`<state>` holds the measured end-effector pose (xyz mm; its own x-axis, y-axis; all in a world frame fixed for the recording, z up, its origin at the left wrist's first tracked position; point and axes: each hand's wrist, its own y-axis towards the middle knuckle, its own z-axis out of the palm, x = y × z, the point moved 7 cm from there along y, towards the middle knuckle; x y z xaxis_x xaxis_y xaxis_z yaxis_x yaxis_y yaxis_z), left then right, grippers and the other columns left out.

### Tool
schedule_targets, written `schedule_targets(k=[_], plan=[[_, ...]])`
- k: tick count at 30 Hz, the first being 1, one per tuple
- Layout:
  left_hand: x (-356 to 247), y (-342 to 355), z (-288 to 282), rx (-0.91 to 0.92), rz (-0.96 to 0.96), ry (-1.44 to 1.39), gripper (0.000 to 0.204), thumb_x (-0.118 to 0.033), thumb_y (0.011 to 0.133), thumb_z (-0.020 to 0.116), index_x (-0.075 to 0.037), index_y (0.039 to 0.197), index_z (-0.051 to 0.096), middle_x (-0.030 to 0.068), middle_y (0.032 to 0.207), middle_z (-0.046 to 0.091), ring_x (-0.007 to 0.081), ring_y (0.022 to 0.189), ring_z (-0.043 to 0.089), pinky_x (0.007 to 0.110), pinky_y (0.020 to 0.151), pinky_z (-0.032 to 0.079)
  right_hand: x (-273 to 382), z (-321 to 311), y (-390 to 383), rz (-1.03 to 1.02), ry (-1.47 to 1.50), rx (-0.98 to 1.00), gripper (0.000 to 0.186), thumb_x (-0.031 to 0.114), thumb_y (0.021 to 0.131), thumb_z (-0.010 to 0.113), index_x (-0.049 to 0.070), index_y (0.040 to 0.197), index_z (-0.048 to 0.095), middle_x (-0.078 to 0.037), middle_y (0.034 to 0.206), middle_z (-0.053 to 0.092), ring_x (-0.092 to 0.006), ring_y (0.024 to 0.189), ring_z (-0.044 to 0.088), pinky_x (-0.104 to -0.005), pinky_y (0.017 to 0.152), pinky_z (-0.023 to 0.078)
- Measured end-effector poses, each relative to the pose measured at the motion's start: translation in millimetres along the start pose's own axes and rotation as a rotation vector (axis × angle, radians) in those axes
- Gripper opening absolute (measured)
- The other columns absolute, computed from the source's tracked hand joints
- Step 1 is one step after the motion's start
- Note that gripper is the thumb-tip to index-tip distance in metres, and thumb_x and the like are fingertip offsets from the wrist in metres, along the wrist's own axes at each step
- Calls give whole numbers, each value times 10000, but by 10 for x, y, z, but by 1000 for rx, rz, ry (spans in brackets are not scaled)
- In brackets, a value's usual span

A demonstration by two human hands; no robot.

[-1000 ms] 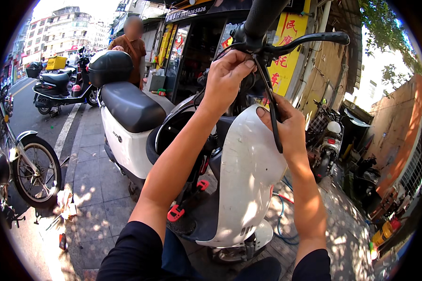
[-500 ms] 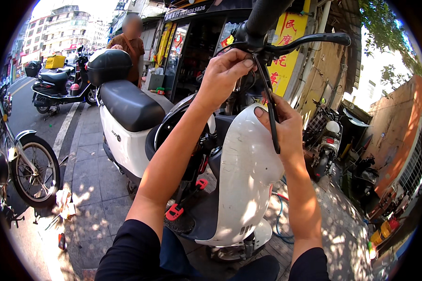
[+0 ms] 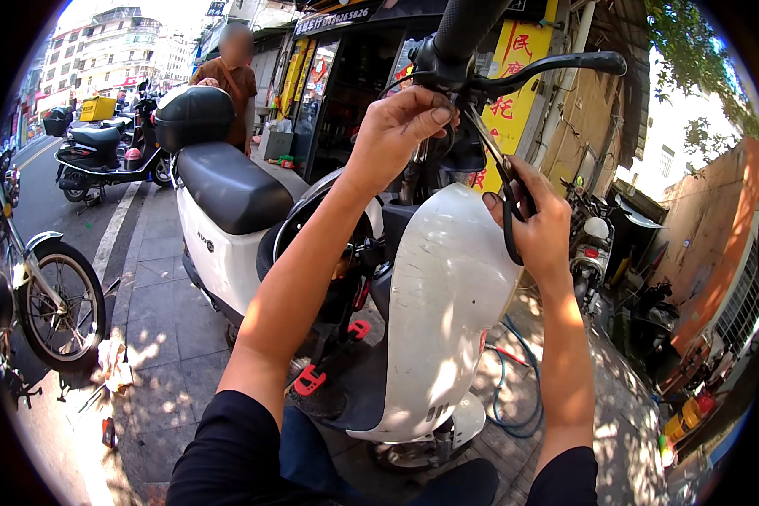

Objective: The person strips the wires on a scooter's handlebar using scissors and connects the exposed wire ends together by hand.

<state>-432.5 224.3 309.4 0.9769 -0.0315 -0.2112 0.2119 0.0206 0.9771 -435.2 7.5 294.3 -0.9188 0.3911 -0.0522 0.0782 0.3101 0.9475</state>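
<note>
My right hand [image 3: 544,221] grips a pair of black-handled scissors [image 3: 509,221], fingers in the loops, with the blades pointing up and left under the handlebar. My left hand [image 3: 403,133] is closed in a pinch just below the black handlebar grip [image 3: 466,32], beside the blade tips. What it pinches is too small to make out. A black brake lever [image 3: 557,69] reaches right above both hands. Below them stands the scooter's scratched white front panel [image 3: 447,295]. Whether the blades touch anything is hidden by my left fingers and the handlebar parts.
Another white scooter with a black seat [image 3: 234,187] and top box [image 3: 196,116] stands at left. Behind it is a person in brown [image 3: 243,80]. A motorcycle wheel [image 3: 61,305] is at far left. A blue hose [image 3: 527,409] lies on the paving at right.
My right hand has moved slightly right and the scissors have turned, showing their handle loops and blades more clearly. My left hand stays pinched near the handlebar, slightly lower in view.
</note>
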Motion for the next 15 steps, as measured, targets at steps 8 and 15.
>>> schedule_targets(k=[8, 15], plan=[[2, -7, 39, -50, -24, -27, 195, -169, 975, 605, -5, 1067, 655, 33, 998, 675, 109, 898, 624, 299, 839, 521, -89, 23, 202, -16, -106, 186, 518, 238, 750, 807, 114, 1227, 646, -70, 843, 640, -202, 710, 596, -333, 661, 498], [-54, -12, 67, -68, -98, -71, 221, -208, 996, 535, -29, 1062, 646, 34, 1016, 672, 116, 890, 628, 297, 834, 516, -81, 100, 249, -113, -68, 119, 507, 203, 736, 819, 95, 1203, 652, -89, 840, 644, -205, 672, 592, -332, 645, 504]])
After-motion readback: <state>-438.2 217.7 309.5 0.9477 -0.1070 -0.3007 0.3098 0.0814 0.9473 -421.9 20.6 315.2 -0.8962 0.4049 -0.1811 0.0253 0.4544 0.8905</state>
